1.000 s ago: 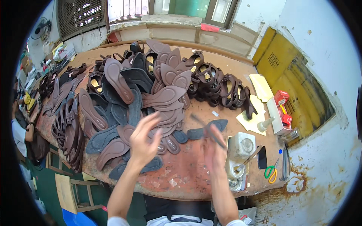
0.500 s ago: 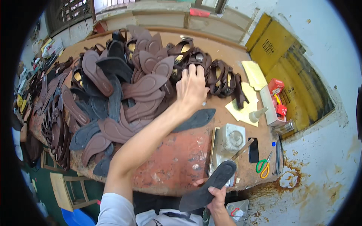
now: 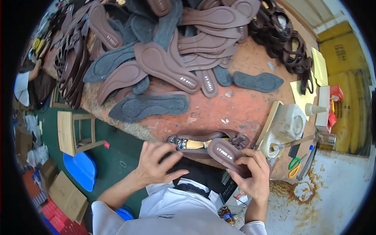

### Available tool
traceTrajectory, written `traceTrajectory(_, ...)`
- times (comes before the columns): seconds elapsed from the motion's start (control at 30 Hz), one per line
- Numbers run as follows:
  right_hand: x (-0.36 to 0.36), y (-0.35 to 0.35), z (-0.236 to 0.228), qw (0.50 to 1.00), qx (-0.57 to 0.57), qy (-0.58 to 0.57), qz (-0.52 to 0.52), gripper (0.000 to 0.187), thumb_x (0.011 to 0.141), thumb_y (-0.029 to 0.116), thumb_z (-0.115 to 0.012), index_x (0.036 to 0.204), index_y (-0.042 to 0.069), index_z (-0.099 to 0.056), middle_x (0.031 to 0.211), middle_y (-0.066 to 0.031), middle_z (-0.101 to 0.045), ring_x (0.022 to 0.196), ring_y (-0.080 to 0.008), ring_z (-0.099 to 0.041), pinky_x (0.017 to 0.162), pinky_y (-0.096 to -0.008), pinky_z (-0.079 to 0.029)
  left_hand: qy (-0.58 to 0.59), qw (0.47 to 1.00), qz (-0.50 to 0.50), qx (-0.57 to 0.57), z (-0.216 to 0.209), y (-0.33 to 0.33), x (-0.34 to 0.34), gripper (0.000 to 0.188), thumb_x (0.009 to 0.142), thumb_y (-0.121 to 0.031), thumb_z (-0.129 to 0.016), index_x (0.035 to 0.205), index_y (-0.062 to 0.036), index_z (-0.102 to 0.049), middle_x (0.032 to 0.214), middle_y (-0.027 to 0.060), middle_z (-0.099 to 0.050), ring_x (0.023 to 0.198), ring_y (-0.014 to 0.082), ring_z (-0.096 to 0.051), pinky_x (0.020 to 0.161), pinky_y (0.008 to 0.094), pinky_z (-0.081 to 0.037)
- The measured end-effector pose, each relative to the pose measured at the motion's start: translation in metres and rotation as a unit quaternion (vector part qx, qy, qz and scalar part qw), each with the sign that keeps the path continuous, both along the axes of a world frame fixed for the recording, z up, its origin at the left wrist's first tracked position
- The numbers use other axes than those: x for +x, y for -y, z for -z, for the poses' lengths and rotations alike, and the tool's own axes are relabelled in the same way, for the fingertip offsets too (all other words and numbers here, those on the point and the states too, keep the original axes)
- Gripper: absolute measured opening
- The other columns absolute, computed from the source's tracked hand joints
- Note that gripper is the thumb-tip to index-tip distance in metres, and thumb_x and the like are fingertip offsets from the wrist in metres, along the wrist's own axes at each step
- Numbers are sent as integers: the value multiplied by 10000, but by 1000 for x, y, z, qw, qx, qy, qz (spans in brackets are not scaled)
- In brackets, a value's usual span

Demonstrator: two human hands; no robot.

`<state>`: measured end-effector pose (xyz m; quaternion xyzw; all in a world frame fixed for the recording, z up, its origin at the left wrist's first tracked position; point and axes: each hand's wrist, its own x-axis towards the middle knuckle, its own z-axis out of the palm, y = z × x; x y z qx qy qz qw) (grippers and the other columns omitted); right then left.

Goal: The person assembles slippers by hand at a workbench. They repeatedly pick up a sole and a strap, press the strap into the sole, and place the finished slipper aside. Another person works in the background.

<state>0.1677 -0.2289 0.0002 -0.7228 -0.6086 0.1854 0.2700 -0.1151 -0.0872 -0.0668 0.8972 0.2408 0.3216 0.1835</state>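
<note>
A brown shoe (image 3: 190, 133) with a pale-lined interior and gathered trim at its right end lies at the table's near edge. My left hand (image 3: 156, 162) is beside its left end, thumb and fingers spread; whether a fingertip touches the shoe I cannot tell. Between the fingers and thumb of my right hand (image 3: 254, 172) is a brown insole (image 3: 225, 153), smooth printed side up. It is tilted over the right part of the shoe and hides some of it. My right fingers cover the insole's other end.
Brown and grey insoles (image 3: 164, 64) are heaped across the table, with dark shoes (image 3: 293, 51) at the far right. A glue container (image 3: 290, 121) with a brush (image 3: 293, 141), green-and-orange scissors (image 3: 294, 168) and a squeeze bottle (image 3: 314, 109) stand rightward. A wooden stool (image 3: 66, 133) is at left.
My left hand has come back from the shoe pile, and a shoe now lies in front of me. The insole in my right hand has turned from dark side to brown side up. The view has shifted.
</note>
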Motion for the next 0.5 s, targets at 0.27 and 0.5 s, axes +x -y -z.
traceTrajectory(0.27, -22, -61, 45, 986, -17, 13, -168, 252, 747, 98, -910, 984, 80, -826, 1195, -39, -772, 1083, -243, -680, 988, -430, -492, 129, 816, -244, -508, 39, 4, -6, 78, 1105, -77, -629, 1162, -24, -619, 948, -8, -663, 755, 40, -597, 599, 217, -458)
traceTrajectory(0.5, -38, -79, 59, 981, -29, -10, -192, 231, 737, 88, -910, 955, 69, -837, 1187, -41, -777, 1065, -247, -680, 995, -428, -482, 83, 841, -204, -494, 35, 1, -3, 133, 1088, -47, -639, 1206, 9, -620, 877, 50, -668, 719, 82, -620, 616, 256, -509)
